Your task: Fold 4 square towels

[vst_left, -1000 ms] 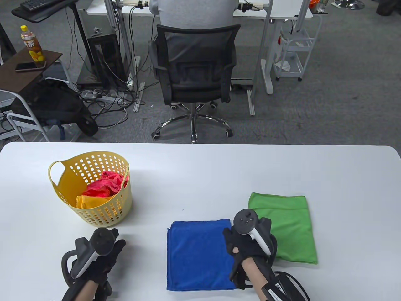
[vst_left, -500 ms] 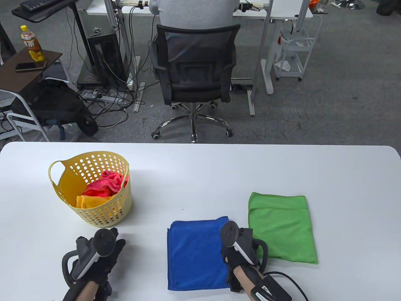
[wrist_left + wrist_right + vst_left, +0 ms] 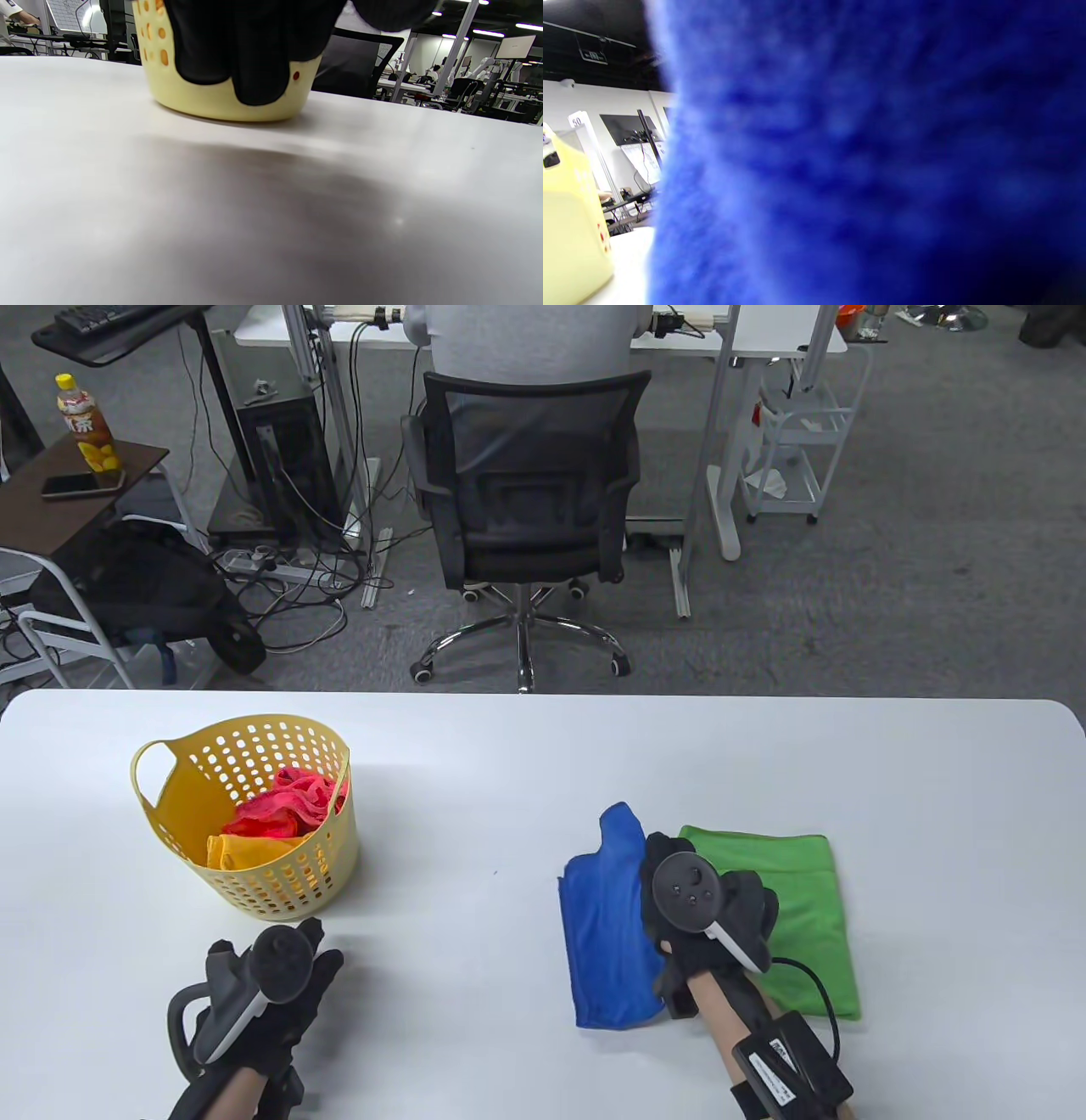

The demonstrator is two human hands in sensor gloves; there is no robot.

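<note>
My right hand [image 3: 663,857] grips the folded blue towel [image 3: 607,937] by its right side and holds it partly raised, next to the folded green towel [image 3: 806,912]. The blue towel's far corner sticks up and its left part hangs towards the table. Blue cloth [image 3: 861,169] fills the right wrist view. A red towel [image 3: 284,806] and an orange-yellow towel [image 3: 237,853] lie crumpled in the yellow basket [image 3: 284,886]. My left hand [image 3: 318,963] rests in front of the basket and holds nothing; its fingers [image 3: 254,55] hang loosely before the basket wall [image 3: 203,103].
The white table [image 3: 543,763] runs wide behind and between the hands. Beyond its far edge stands a black office chair [image 3: 526,500] with a person seated at another desk. A cable [image 3: 814,984] trails from my right wrist over the green towel's near edge.
My right hand took hold of the blue towel's right side and carried it up and to the right, close against the green towel. The left hand stayed put.
</note>
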